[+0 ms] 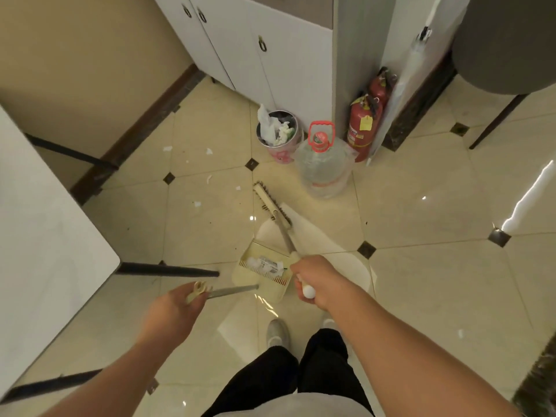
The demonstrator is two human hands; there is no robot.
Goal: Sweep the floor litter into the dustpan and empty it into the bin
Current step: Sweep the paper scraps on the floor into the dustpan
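My right hand (316,281) grips the top of a broom handle; the broom head (270,203) rests on the tiled floor ahead of a cream dustpan (264,275). My left hand (177,308) holds the end of the dustpan's long handle (231,291). Crumpled white paper lies inside the pan. Several small white scraps (197,203) are scattered on the floor to the left and beyond the broom. A small round bin (278,136), stuffed with white rubbish, stands against the white cabinets.
A large water bottle (325,167) with a red cap stands right of the bin, and two red fire extinguishers (364,124) behind it. A white table (45,230) with dark legs fills the left. A chair (505,55) is at top right. My feet are below the dustpan.
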